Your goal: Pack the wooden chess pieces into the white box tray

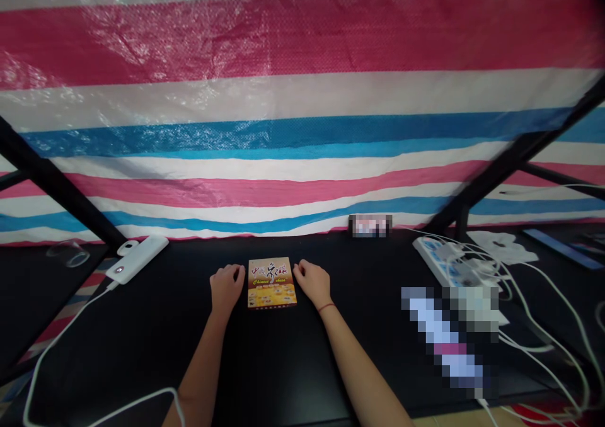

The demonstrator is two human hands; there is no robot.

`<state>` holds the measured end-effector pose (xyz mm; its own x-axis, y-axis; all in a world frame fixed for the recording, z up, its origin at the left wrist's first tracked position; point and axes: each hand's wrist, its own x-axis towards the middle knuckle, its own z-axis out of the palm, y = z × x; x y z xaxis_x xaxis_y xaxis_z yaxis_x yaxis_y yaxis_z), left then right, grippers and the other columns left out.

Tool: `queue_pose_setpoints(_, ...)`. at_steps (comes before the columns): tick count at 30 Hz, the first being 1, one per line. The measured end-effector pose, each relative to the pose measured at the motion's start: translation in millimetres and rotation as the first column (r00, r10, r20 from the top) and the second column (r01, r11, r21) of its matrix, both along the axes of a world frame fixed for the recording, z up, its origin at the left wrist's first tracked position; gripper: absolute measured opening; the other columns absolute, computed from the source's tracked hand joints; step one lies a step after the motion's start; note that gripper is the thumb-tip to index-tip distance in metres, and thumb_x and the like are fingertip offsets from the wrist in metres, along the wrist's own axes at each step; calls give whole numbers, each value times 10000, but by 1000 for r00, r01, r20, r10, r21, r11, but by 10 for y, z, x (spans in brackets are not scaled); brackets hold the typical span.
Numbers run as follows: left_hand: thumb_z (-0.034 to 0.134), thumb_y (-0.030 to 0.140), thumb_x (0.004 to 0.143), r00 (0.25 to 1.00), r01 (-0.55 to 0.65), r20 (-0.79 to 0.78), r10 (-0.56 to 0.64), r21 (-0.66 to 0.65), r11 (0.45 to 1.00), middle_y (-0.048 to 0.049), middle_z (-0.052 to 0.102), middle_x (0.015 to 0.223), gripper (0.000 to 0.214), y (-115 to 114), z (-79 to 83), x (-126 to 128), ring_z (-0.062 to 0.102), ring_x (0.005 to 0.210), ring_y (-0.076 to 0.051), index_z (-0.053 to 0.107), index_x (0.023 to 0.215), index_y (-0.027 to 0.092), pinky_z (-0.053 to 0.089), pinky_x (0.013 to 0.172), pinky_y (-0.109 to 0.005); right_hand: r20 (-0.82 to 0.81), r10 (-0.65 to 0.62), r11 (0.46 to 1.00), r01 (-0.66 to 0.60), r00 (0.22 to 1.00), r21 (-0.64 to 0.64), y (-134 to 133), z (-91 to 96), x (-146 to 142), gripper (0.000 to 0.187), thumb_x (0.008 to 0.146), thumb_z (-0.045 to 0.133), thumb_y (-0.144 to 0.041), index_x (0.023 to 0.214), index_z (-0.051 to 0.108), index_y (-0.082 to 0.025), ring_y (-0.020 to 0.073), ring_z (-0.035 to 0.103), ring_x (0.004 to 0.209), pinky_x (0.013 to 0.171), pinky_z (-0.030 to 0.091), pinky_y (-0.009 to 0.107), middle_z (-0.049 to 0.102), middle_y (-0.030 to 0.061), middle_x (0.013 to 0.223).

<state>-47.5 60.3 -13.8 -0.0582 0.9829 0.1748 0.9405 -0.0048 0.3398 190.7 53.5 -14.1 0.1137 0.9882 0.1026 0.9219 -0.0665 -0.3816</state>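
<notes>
While both hands rest on the black table (265,364), a small boxed chess set (271,283) lies flat between them.

The left hand (225,287) sits just beside the box's left edge, fingers curled loosely inward with the tips at or near that edge; whether they actually touch it I cannot tell. The right hand (312,281) mirrors it on the other side, loosely curled, a thin red cord around its wrist, and neither hand grips anything. The box, yellow and red with printed lettering, faces up near the middle of the table. Off to the left lies a white power bank (137,258) with a cable trailing toward the near edge. To the right a white power strip (442,257) holds several plugs and tangled white cords. A striped pink, white and blue tarp (302,99) hangs behind.
</notes>
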Motion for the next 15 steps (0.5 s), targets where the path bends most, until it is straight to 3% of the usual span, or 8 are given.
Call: queue_pose_setpoints(15, 472, 300, 914, 1000, 7, 4, -7, 9, 1000, -36, 711, 893, 249, -3, -9, -9, 616, 853, -195, 703, 881, 211, 346, 736, -293, 5, -2, 1000, 2, 1000, -19, -4, 5, 4, 297, 919, 498, -328, 660, 566, -197, 95, 510, 571, 520, 161, 247, 596, -19, 620)
